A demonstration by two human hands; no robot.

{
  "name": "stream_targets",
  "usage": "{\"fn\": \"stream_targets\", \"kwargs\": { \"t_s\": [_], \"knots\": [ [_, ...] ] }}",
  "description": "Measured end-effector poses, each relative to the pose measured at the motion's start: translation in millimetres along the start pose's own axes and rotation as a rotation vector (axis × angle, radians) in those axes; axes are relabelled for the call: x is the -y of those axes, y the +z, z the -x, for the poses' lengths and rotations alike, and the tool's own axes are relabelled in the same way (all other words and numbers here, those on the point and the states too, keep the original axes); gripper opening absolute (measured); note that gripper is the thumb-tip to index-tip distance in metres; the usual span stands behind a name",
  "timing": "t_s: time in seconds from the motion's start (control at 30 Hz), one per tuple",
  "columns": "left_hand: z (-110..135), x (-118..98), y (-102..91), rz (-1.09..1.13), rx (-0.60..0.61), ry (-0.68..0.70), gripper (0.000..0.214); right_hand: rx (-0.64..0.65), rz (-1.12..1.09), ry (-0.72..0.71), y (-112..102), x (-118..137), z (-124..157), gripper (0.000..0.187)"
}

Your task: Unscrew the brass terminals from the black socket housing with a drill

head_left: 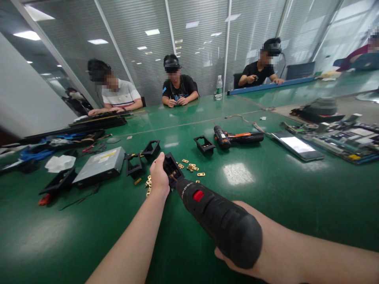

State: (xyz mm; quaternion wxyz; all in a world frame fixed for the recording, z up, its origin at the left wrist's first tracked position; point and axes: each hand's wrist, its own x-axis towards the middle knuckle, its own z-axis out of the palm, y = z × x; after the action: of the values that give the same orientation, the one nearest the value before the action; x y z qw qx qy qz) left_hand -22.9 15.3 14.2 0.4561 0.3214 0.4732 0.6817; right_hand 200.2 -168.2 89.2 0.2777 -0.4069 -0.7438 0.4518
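Note:
My left hand [160,175] grips a black plastic frame [174,165] by its left side, tilted up off the green table. Small brass pieces show inside the frame. My right hand [237,236] is wrapped round a black cordless drill [219,219] with a red switch on top; most of its fingers are hidden under the body. The drill's bit points into the frame at the brass pieces, and the contact itself is too small to make out. Loose brass plates [192,167] lie just beyond the frame, and more brass plates [149,183] lie left of my left hand.
More black frames [204,145] stand around, with an orange-and-black drill [237,137] behind. At left lies a grey disc drive [100,165]; at right, a phone [297,146] and circuit boards [352,138]. Several people sit across the table, near a water bottle [218,88] and a blue bar [269,85].

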Motion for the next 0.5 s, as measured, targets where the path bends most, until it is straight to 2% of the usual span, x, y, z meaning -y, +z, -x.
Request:
{"fn": "stream_targets", "kwargs": {
  "t_s": [0.1,0.23,0.37,0.43,0.5],
  "knots": [
    [-0.1,0.1,-0.3,-0.009,0.008,0.004,0.054,-0.030,-0.065,0.065,3.7,-7.2,-1.8,0.028],
    [-0.6,-0.2,-0.5,-0.015,-0.002,0.003,0.056,0.051,-0.147,0.059,2.3,-13.8,3.5,0.028],
    [-1.6,-0.8,-0.9,-0.035,0.002,0.012,0.055,0.071,-0.199,0.023,-4.8,-4.8,2.6,0.027],
    [-1.6,-1.0,-1.0,-0.031,0.006,0.006,0.056,0.147,-0.310,0.007,-7.4,-0.4,-2.3,0.031],
    [-1.1,-1.1,-1.1,-0.025,0.008,-0.003,0.057,0.241,-0.431,0.049,-7.7,-2.1,-7.9,0.035]
  ]
}}
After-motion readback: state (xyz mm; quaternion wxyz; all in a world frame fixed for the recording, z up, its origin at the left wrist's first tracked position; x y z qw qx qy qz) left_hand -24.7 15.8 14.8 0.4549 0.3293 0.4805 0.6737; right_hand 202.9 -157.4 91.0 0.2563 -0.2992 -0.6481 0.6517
